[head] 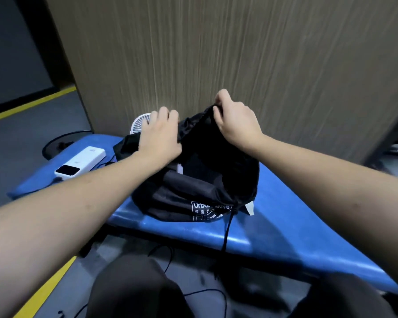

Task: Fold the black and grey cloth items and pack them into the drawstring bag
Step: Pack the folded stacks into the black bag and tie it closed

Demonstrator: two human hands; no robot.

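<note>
A black drawstring bag (193,193) with white printed lettering lies on the blue bench (274,226), bulging with dark cloth inside. My right hand (237,125) pinches the raised far rim of the bag's mouth. My left hand (159,136) presses down at the left side of the mouth, fingers curled over black cloth (126,145) that spills out to the left. A black drawstring (226,228) hangs over the bench's front edge. What lies deeper in the bag is hidden.
A white rectangular device with a dark screen (81,162) lies on the bench's left end. A small white fan (140,122) stands behind the bag. A wood-grain panel (239,53) rises close behind. Cables trail on the grey floor with yellow lines.
</note>
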